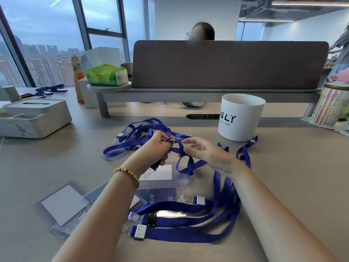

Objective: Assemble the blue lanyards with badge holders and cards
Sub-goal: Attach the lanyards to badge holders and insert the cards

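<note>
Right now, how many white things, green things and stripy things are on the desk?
White: 2, the cup and the box
Green: 1, the tissue pack
Stripy: 1, the tin
Total: 4

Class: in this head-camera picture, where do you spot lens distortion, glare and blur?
Head view: wide-angle bending bows the window frames; glare on the clear badge holder; the person behind the divider is blurred; soft daylight, faint shadows on the table.
</note>
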Tool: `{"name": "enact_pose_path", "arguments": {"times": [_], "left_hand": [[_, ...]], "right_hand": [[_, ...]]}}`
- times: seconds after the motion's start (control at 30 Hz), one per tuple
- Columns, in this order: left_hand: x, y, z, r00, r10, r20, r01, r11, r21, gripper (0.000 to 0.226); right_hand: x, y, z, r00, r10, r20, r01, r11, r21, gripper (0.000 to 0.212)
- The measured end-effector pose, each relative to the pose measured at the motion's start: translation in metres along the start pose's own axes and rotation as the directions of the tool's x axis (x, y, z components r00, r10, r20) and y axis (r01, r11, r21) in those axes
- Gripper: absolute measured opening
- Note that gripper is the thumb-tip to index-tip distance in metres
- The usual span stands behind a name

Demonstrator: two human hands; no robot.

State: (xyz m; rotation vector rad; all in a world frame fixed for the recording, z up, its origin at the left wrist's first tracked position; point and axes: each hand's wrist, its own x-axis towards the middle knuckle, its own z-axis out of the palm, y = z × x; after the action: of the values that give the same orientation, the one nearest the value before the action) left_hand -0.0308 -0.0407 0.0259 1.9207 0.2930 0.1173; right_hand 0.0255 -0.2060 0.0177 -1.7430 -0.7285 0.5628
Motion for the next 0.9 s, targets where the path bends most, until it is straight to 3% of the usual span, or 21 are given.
{"name": "enact_pose_path", "arguments": {"times": [0.17,0.43,0.53,0.63,0.7,0.8,0.9], "left_hand": [[0.000,-0.005,-0.006,0.999,-0.028,0.024,0.028,0.999,-0.022,0.017],[-0.005,-0.009,-0.015,0.979,-0.062,0.196,0.055,0.998,0.043,0.010],[-0.003,-0.009,-0.012,0.991,-0.013,0.132,0.001,0.996,0.092,0.012],[0.002,-0.009,-0.009,0.992,0.117,0.042,-0.123,0.969,0.215,0.015],[0.003,-0.009,-0.007,0.974,0.226,0.005,-0.217,0.929,0.300,0.018],[0.000,-0.008,-0.003,0.949,0.316,0.004,-0.302,0.902,0.308,0.017],[0.000,-0.008,0.002,0.935,0.355,0.013,-0.347,0.904,0.250,0.014]], "right_hand": [[0.001,0.004,0.005,0.992,0.048,0.121,-0.047,0.999,-0.006,0.009],[-0.003,0.017,-0.037,0.962,0.221,-0.163,-0.205,0.973,0.108,0.006],[-0.002,0.022,-0.045,0.934,0.229,-0.274,-0.261,0.961,-0.087,0.005],[0.000,0.019,-0.042,0.924,0.200,-0.325,-0.310,0.892,-0.331,0.027],[-0.001,0.010,-0.036,0.938,0.084,-0.336,-0.209,0.911,-0.356,0.039],[-0.002,-0.005,-0.017,0.944,-0.137,-0.301,0.028,0.940,-0.341,0.035],[-0.001,-0.009,0.006,0.978,-0.128,-0.162,0.071,0.946,-0.316,0.028]]}}
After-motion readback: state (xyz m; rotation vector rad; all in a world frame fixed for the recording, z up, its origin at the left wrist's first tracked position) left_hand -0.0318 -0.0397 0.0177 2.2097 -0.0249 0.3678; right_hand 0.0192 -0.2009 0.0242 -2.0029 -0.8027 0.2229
